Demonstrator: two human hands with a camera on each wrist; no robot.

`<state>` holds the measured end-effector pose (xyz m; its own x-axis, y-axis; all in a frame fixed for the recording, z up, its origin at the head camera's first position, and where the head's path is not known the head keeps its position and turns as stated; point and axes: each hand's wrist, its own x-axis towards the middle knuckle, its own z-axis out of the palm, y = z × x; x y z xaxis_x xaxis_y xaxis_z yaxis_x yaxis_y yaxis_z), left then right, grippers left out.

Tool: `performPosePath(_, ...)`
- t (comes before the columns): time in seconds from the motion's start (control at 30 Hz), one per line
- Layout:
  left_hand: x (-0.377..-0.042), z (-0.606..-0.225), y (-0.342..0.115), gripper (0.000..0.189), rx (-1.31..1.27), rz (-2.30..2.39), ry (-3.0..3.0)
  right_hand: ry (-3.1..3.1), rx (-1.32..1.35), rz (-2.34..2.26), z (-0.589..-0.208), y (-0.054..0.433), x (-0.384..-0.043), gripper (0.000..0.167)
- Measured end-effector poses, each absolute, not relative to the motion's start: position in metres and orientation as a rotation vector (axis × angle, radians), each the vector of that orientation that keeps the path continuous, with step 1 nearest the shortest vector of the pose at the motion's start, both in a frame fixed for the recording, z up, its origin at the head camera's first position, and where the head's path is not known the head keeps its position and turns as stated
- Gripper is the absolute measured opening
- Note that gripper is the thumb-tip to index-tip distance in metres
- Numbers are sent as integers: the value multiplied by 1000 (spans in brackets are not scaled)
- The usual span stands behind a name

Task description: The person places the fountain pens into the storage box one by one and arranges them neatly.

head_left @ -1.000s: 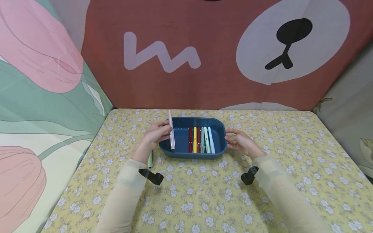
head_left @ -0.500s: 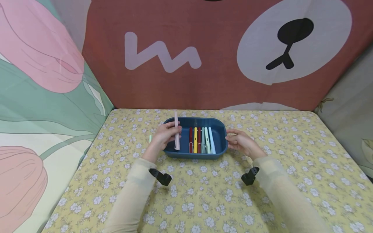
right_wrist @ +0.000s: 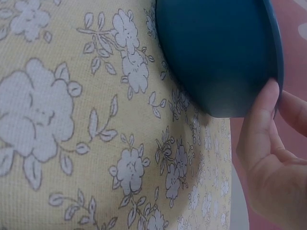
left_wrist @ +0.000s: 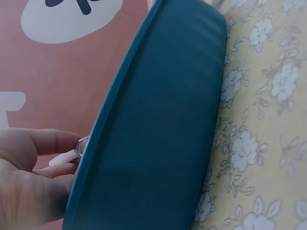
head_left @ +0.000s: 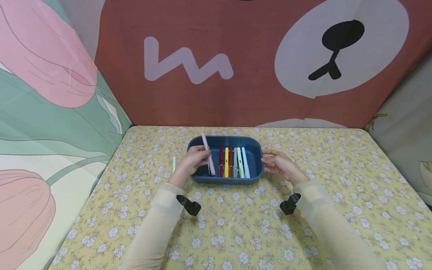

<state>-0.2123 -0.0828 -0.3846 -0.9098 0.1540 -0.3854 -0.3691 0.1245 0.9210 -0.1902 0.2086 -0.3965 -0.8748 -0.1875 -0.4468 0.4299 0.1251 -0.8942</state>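
Note:
A dark blue oval-cornered box [head_left: 227, 181] stands on the table, with a row of pens [head_left: 226, 162] in red, yellow, green and pale blue lying side by side in it. Over the box's left part, my left hand [head_left: 193, 161] pinches a pale pink pen [head_left: 206, 146], tilted with its lower end inside the box. In the left wrist view the box wall [left_wrist: 153, 115] hides most of that pen. My right hand [head_left: 280, 164] grips the box's right rim between thumb and fingers, as the right wrist view also shows.
A light green pen [head_left: 174, 164] lies on the table left of the box, partly hidden by my left hand. A yellow flowered cloth [head_left: 236, 225] covers the table. Behind it hangs a printed bear curtain [head_left: 202, 101].
My left hand has carried the pink pen rightward from the box's left edge to inside it, and the pen now leans. The right hand has stayed on the rim.

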Motion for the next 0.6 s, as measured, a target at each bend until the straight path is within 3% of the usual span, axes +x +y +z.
performPosePath(0.2,-211,-388,-78,51,-230,1846,2030,1952,225,-1804,-396,209,-190,54)
performPosePath(0.6,-208,-397,-66,43,-266,1793,2144,1956,215,-1802,-398,210,-190,54)
